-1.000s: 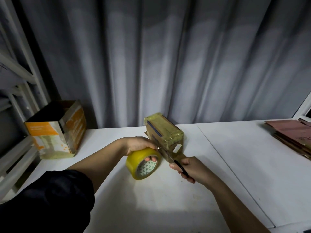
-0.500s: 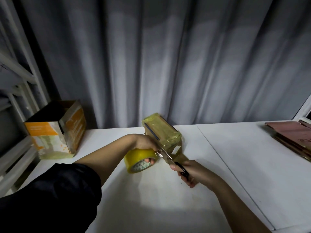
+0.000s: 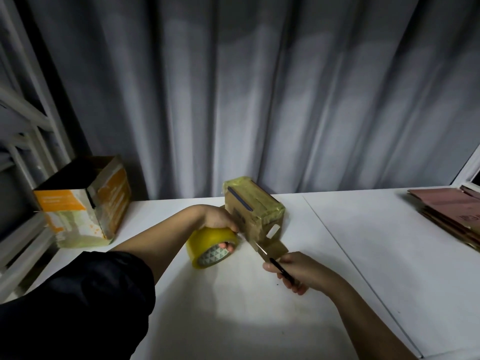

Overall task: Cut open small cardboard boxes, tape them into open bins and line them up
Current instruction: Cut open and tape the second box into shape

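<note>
- Yellow tape is running taut from the yellow roll of packing tape (image 3: 211, 246) to the small tape-wrapped cardboard box (image 3: 253, 211), and the black-handled scissors (image 3: 270, 258) are now meeting that strip just beside the box's near corner; a second ago the blades were lower and nearer the roll.
- That shift is suggesting the strip is about to be severed, which would be finishing one taping pass on this box.
- The left hand (image 3: 220, 220) is gripping the roll from above, with a fingertip showing through its core, and is holding it just left of the box.
- The right hand (image 3: 298, 271) is curling around the scissor handles, near and slightly right of the box; whether the blades are fully closing cannot be told.
- The box is lying on its side on the white table (image 3: 363, 255), between and just beyond the two hands.
- An orange-and-white open cardboard bin (image 3: 83, 203) is standing well apart at the table's left end, seemingly already finished.
- Flattened brown cardboard pieces (image 3: 446, 211) are lying stacked at the far right.
</note>
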